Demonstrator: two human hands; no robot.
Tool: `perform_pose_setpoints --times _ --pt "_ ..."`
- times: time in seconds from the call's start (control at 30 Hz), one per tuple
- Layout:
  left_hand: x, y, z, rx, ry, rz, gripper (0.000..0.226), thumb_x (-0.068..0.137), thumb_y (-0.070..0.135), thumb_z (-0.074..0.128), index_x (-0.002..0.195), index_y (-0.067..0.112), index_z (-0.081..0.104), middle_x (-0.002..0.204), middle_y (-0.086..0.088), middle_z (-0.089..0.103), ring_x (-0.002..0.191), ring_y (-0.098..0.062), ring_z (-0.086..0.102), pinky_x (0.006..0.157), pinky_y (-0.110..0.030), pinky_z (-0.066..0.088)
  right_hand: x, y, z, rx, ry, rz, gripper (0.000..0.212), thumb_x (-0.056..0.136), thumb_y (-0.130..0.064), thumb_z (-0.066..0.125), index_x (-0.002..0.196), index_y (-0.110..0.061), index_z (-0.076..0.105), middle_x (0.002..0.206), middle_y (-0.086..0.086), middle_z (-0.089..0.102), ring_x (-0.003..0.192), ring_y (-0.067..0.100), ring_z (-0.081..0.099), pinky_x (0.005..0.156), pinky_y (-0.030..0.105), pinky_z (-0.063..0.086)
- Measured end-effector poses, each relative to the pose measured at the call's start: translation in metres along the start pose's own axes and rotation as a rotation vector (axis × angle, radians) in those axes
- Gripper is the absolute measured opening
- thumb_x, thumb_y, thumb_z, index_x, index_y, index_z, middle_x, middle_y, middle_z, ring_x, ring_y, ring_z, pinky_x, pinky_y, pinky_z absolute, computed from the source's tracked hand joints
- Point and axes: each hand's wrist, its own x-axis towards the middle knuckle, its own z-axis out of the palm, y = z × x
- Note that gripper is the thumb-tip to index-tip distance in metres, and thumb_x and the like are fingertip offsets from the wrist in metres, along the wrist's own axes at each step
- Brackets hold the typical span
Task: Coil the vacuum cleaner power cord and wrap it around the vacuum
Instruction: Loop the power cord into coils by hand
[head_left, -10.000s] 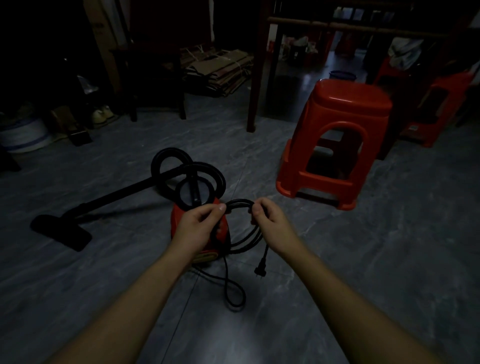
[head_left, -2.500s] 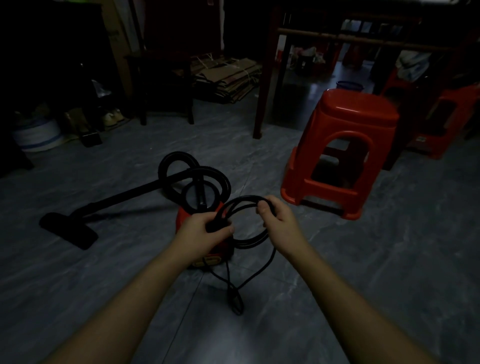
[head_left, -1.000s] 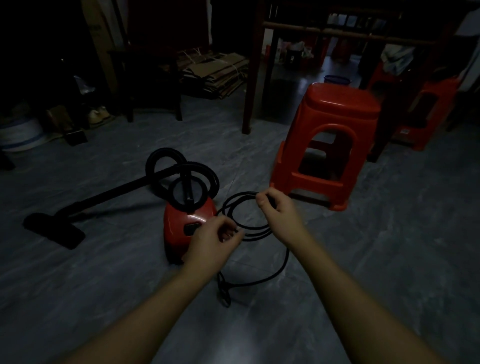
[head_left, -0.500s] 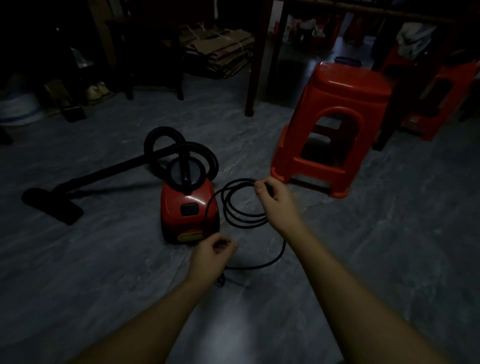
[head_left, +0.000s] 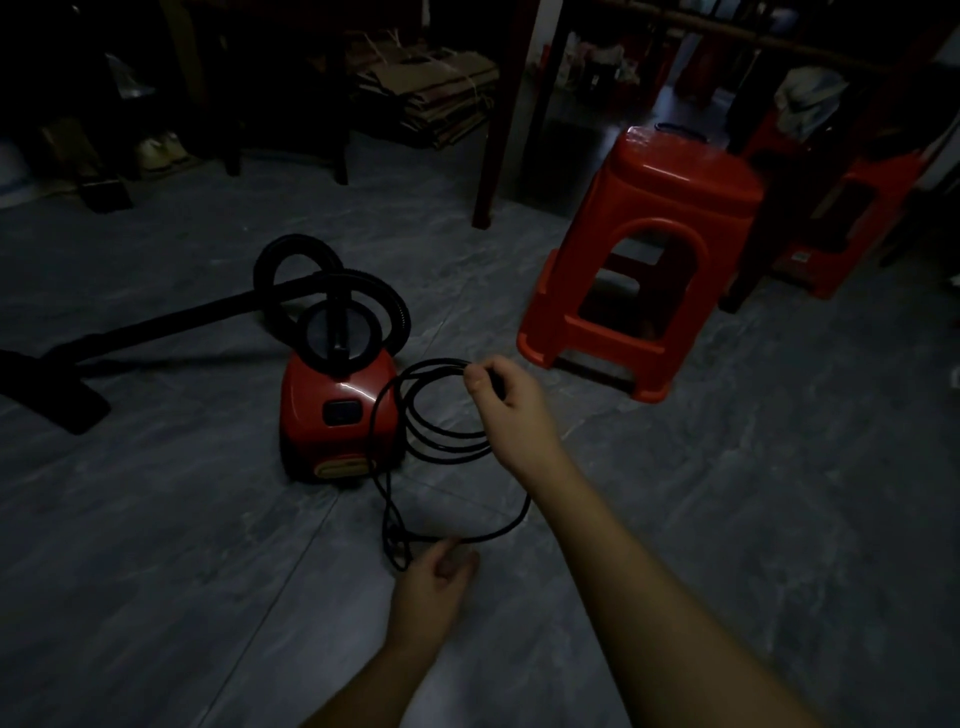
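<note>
Cord coils (head_left: 442, 448) in right hand (head_left: 506, 397) hang between vacuum (head_left: 332, 415) and stool (head_left: 680, 174).

Left hand (head_left: 435, 584) lower, off the coil (head_left: 441, 447)

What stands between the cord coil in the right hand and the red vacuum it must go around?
Nothing visible. The cord coil in the right hand hangs just beside the red vacuum, only floor between. The black hose loops over the vacuum's top and might crowd the wrap.
</note>
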Motion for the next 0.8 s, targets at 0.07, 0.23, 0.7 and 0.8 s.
perform_pose_setpoints --times 0.07,0.23,0.7,0.8 --pt "0.002 -0.001 0.004 0.021 -0.025 -0.014 0.018 0.093 0.027 0.067 0.106 0.037 0.06 0.1 0.017 0.064 0.098 -0.004 0.061 0.083 -0.019 0.045 -0.002 -0.001 -0.002 0.0 -0.001 -0.005 0.029 0.102 -0.024 0.053 0.074 -0.022 0.053 0.06 -0.013 0.044 0.053 -0.003 0.042 0.053 0.012 0.036" --pt "0.011 0.005 0.014 -0.079 0.017 -0.069 0.034 0.092 0.026 0.067 0.125 0.021 0.058 0.108 0.015 0.062 0.106 -0.006 0.058 0.093 -0.023 0.043 -0.006 -0.003 -0.008 -0.021 0.001 -0.011 0.027 0.102 -0.027 0.053 0.075 -0.025 0.055 0.063 -0.013 0.046 0.055 -0.003 0.043 0.054 0.011 0.037" --pt "0.024 0.086 -0.066 -0.134 0.281 0.189 0.02 0.085 0.0 0.072 0.082 0.02 0.072 0.08 0.002 0.074 0.081 -0.018 0.072 0.064 -0.012 0.051 -0.002 0.013 -0.017 -0.069 0.006 0.043 0.029 0.1 -0.036 0.054 0.075 -0.02 0.055 0.059 -0.015 0.048 0.055 -0.001 0.045 0.053 0.015 0.036" --pt "0.033 0.116 -0.092 -0.119 0.324 0.274 0.033 0.083 -0.003 0.071 0.072 0.027 0.063 0.072 -0.003 0.071 0.071 -0.022 0.07 0.063 -0.032 0.054 0.004 0.017 -0.005 -0.042 0.005 0.066 0.03 0.1 -0.035 0.055 0.076 -0.017 0.057 0.059 -0.014 0.048 0.055 -0.001 0.045 0.054 0.017 0.037"
